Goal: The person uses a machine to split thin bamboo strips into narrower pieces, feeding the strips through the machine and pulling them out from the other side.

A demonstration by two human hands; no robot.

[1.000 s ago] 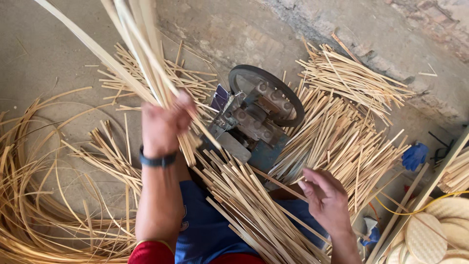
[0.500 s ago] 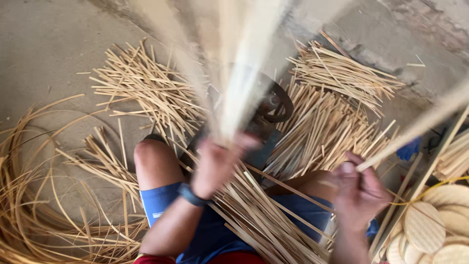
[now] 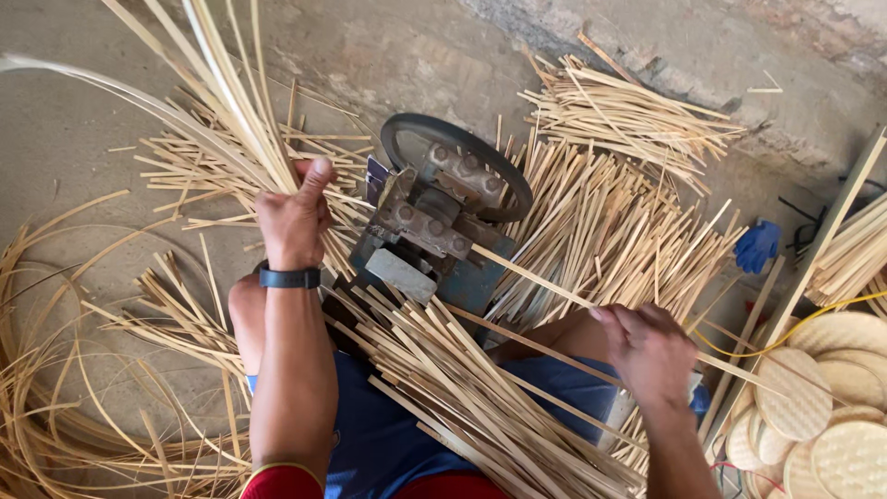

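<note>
The left grip (image 3: pixel 294 220) is clamping a bundle of strips (image 3: pixel 222 92) upright, while the right grip (image 3: pixel 650 349) is pinching one strip (image 3: pixel 545 282) beside the machine (image 3: pixel 434 226).

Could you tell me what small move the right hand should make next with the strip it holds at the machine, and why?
Probably pull the strip a little further out. The right hand pinches its near end, while its far end still sits at the splitting machine. The left hand holds a raised bundle of strips, so it looks occupied.

head cam | steep downward, close over lap and floor (image 3: pixel 83 120) | upper strips perhaps motion-blurred
</note>
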